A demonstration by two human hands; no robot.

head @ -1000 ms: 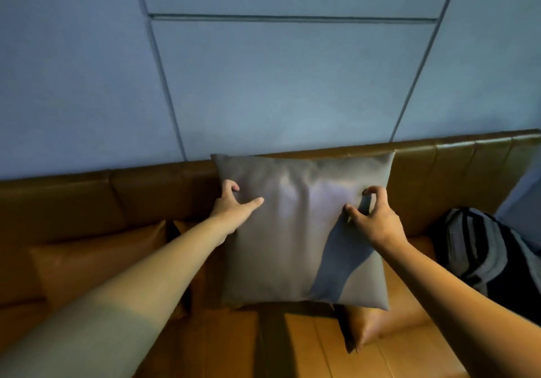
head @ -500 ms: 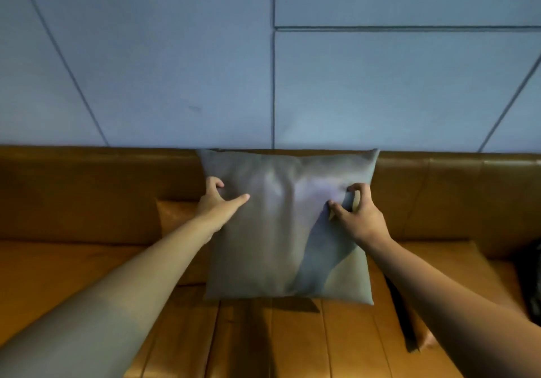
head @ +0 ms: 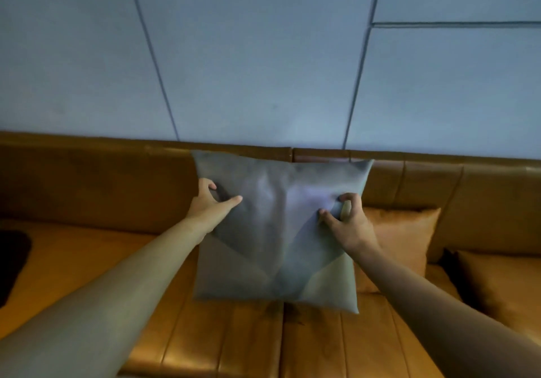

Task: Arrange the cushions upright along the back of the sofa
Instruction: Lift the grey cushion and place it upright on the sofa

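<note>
Wall [head: 263, 55] panelled, sofa [head: 87, 178] tan leather, grey cushion [head: 278, 231] held upright against the backrest, two tan cushions [head: 407, 243] seen at right, left hand [head: 209, 205] clamped on its left edge, right hand [head: 349, 222] pinching fabric at its right edge

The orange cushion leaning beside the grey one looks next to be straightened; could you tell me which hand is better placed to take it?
Probably the right hand: it grips the grey cushion at the edge nearest the orange cushion. The left hand is on the far side.
</note>
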